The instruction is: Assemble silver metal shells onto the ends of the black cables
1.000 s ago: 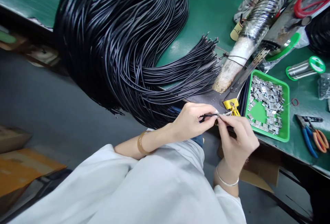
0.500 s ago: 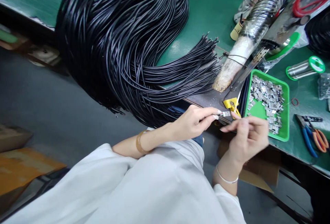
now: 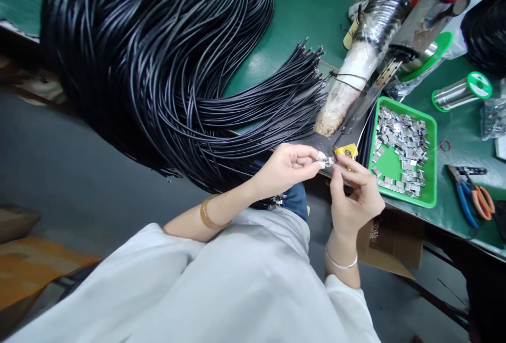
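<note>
My left hand pinches a small metal USB connector between thumb and forefinger, with a bit of red showing at the fingertips. My right hand meets it from the other side, its thumb and forefinger closed at the connector's right end. Just behind the fingers is a yellow clip-like piece, partly covered by my right hand. Left of the hands, a big bundle of black cables lies curved over the bench, its stripped ends fanned out behind the connector.
A green tray of metal USB connectors stands to the right. Beyond it are a solder wire spool and wire-stripping pliers. A plastic-wrapped duct reaches down over the bench. Under the edge is a cardboard box.
My right hand has come in from the right and closed at the connector's end. The whole view has shifted, so the bench things sit slightly further left and up.
</note>
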{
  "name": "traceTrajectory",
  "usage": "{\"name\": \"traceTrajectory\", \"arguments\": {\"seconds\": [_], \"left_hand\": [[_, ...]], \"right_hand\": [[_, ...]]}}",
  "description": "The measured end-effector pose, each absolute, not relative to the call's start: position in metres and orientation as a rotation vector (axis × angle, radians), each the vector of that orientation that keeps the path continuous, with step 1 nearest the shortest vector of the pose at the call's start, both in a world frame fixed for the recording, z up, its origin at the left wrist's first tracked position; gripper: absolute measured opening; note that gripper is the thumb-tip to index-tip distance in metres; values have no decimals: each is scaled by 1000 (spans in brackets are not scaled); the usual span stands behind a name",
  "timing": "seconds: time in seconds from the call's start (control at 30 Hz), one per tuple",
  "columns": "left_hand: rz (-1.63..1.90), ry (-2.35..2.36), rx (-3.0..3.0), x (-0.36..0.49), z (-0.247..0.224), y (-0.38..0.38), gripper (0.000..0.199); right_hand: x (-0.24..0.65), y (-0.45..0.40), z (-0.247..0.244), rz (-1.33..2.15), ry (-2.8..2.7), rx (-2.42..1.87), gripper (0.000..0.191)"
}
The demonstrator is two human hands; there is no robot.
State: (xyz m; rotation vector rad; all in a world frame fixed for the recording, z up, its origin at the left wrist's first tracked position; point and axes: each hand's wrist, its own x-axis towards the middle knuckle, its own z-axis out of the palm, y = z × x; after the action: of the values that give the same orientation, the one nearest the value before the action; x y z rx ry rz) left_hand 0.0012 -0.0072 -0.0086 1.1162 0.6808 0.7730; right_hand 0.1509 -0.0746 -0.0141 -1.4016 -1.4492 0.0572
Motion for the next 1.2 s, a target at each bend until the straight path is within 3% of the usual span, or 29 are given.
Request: {"name": "traceTrajectory", "arguments": {"seconds": [0.27,0.67,1.2], "left_hand": [[913,776,1159,11,-9,1,16],[988,891,1350,9,1,2,19],[831,882,1364,3,-2,5,17]], "right_hand": [[148,-65,-15,117,-1388,-1461,7],[146,-58,-9,-27,-1439,-1421,15],[150,-62,-15,-92,-1534,-1402,17]]}}
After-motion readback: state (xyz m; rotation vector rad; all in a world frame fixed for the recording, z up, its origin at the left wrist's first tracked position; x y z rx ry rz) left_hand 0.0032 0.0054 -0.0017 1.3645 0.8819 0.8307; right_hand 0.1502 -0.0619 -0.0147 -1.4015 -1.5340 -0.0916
